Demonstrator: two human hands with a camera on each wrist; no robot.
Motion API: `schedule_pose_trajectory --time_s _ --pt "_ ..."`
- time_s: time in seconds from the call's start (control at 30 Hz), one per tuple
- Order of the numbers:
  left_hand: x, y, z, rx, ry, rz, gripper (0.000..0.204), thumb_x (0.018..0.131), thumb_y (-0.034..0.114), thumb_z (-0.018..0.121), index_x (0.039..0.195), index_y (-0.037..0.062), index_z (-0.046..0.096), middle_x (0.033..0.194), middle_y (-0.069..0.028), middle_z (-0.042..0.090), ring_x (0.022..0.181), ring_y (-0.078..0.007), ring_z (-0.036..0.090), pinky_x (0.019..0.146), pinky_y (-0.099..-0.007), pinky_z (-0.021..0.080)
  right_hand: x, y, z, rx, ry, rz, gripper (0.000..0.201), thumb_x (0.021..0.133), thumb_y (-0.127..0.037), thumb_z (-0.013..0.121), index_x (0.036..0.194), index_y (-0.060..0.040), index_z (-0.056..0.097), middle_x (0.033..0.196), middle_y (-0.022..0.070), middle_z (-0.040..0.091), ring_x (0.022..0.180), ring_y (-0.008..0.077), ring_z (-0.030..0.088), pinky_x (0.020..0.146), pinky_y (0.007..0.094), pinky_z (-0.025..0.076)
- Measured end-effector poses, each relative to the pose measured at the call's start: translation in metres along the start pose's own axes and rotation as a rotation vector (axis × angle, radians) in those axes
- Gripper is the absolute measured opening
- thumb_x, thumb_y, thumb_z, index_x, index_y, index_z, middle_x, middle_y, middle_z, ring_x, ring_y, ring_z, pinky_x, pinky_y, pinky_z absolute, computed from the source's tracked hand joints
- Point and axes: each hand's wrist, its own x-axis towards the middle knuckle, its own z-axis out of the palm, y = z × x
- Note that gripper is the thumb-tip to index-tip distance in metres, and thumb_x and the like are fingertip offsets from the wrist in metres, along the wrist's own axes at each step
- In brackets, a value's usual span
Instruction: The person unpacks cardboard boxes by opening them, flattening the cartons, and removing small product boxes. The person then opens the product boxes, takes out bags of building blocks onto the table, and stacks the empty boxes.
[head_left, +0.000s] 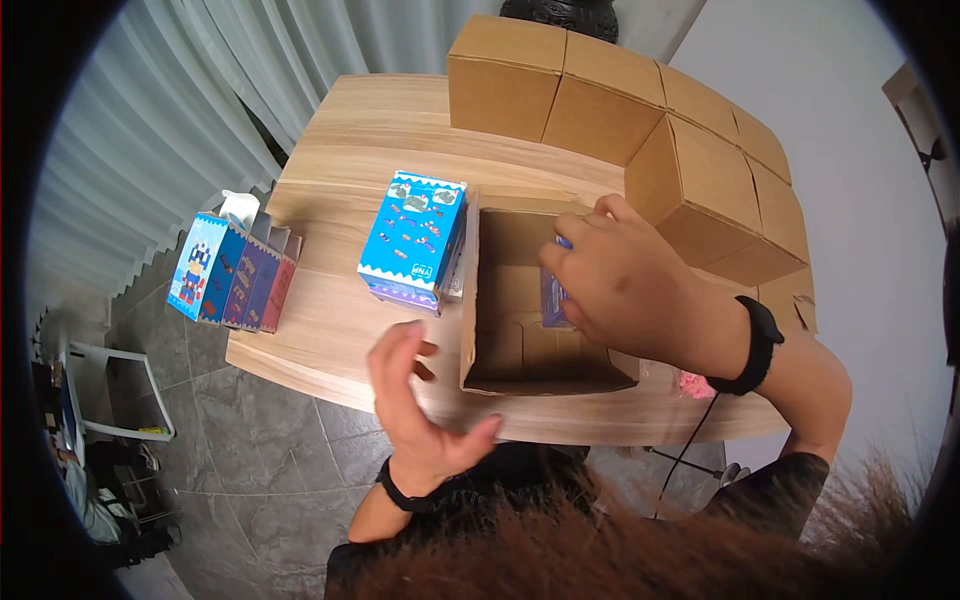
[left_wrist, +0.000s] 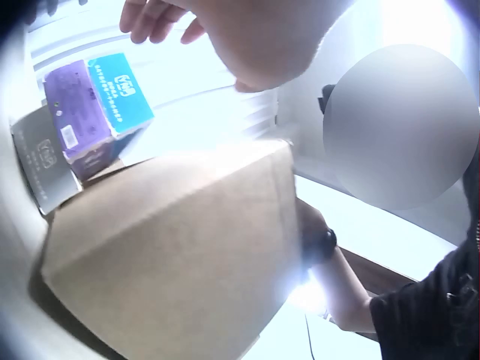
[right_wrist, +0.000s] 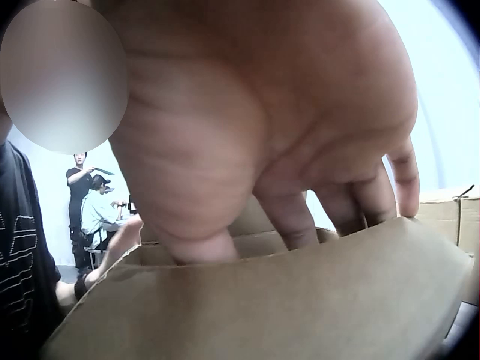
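Observation:
An open cardboard box stands near the table's front edge. My right hand reaches down into it from the right, thumb and fingers gripping a small blue-purple box by its upper part. In the right wrist view the fingers dip behind the cardboard wall, which hides what they hold. My left hand hovers before the box's left front corner, fingers spread and holding nothing. Just left of the cardboard box lie a bright blue printed box and a purple one beneath it.
Several printed boxes stand in a row at the table's left edge. Brown cardboard boxes line the back and right side. A pink item lies by the right wrist, near a black cable. Other people are in the background.

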Motion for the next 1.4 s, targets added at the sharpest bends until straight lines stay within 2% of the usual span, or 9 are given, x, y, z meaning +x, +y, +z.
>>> schedule_pose_trajectory --time_s 0.17,0.4,0.5,0.6,0.67,1.1,1.23,1.3,1.4 --pt "0.003 0.007 0.020 0.031 -0.013 -0.082 0.061 0.081 0.000 0.068 0.139 -0.0059 0.051 0.108 -0.0164 0.063 0.074 -0.0223 0.062 0.057 -0.0327 0.051 -0.002 0.005 0.000 -0.065 0.009 -0.017 0.032 0.075 -0.015 0.079 0.103 -0.0069 0.067 0.096 0.0096 0.063 0.085 0.0291 0.064 0.091 0.0388 0.042" --pt "0.006 0.010 0.017 -0.023 -0.095 -0.174 0.054 0.086 -0.001 0.058 0.139 -0.0046 0.052 0.104 -0.0120 0.062 0.086 -0.0181 0.063 0.068 -0.0293 0.054 -0.020 0.014 -0.029 -0.224 -0.212 0.043 0.059 0.072 -0.018 0.084 0.126 -0.0084 0.062 0.102 0.0081 0.065 0.093 0.0265 0.067 0.091 0.0381 0.043" --pt "0.008 0.008 0.020 -0.008 -0.049 -0.107 0.055 0.079 -0.001 0.063 0.133 -0.0037 0.055 0.098 -0.0134 0.059 0.069 -0.0227 0.061 0.057 -0.0334 0.051 -0.020 0.011 -0.017 -0.220 -0.324 0.068 0.073 0.070 -0.026 0.088 0.135 -0.0078 0.059 0.105 0.0097 0.065 0.099 0.0274 0.067 0.091 0.0373 0.043" --pt "0.009 0.009 0.019 0.023 -0.057 -0.089 0.053 0.079 -0.001 0.063 0.132 -0.0037 0.055 0.097 -0.0139 0.059 0.067 -0.0233 0.060 0.057 -0.0339 0.051 -0.017 0.009 0.010 -0.204 -0.151 0.094 0.078 0.070 -0.031 0.090 0.137 -0.0073 0.059 0.107 0.0114 0.064 0.103 0.0280 0.064 0.092 0.0360 0.043" --pt "0.009 0.008 0.019 0.028 -0.073 -0.087 0.052 0.080 0.000 0.064 0.132 -0.0037 0.055 0.098 -0.0145 0.059 0.066 -0.0236 0.059 0.056 -0.0344 0.050 -0.015 0.014 0.026 -0.289 -0.103 -0.013 0.033 0.086 -0.020 0.070 0.115 -0.0046 0.068 0.099 0.0112 0.064 0.101 0.0278 0.062 0.088 0.0376 0.045" --pt "0.011 0.014 0.023 0.046 -0.105 -0.215 0.039 0.093 0.013 0.066 0.129 -0.0016 0.057 0.103 -0.0142 0.061 0.077 -0.0231 0.060 0.063 -0.0335 0.049 -0.027 0.005 0.016 -0.086 0.027 -0.054 0.032 0.075 -0.015 0.077 0.105 -0.0082 0.069 0.106 0.0139 0.055 0.103 0.0298 0.055 0.086 0.0397 0.047" --pt "0.004 0.009 0.022 0.056 -0.067 -0.233 0.042 0.091 0.014 0.070 0.128 -0.0013 0.057 0.104 -0.0125 0.061 0.078 -0.0203 0.059 0.062 -0.0318 0.047 -0.052 0.001 -0.028 0.310 0.220 0.113 0.048 0.069 -0.010 0.086 0.113 -0.0055 0.068 0.117 0.0180 0.055 0.112 0.0353 0.059 0.093 0.0449 0.051" --pt "-0.011 0.000 0.017 -0.078 0.098 -0.130 0.044 0.087 0.020 0.076 0.121 -0.0032 0.058 0.098 -0.0126 0.061 0.075 -0.0184 0.058 0.060 -0.0304 0.045 -0.081 -0.002 -0.040 0.467 0.290 0.221 0.053 0.068 -0.009 0.088 0.116 -0.0050 0.068 0.123 0.0192 0.055 0.115 0.0367 0.060 0.096 0.0454 0.052" --pt "-0.026 -0.006 -0.006 -0.118 -0.033 0.169 0.047 0.085 0.027 0.080 0.111 -0.0051 0.059 0.088 -0.0122 0.060 0.071 -0.0172 0.056 0.058 -0.0296 0.043 -0.136 -0.007 -0.035 0.527 0.530 0.302 0.062 0.062 -0.015 0.091 0.119 -0.0056 0.069 0.134 0.0230 0.052 0.119 0.0386 0.061 0.099 0.0482 0.052"
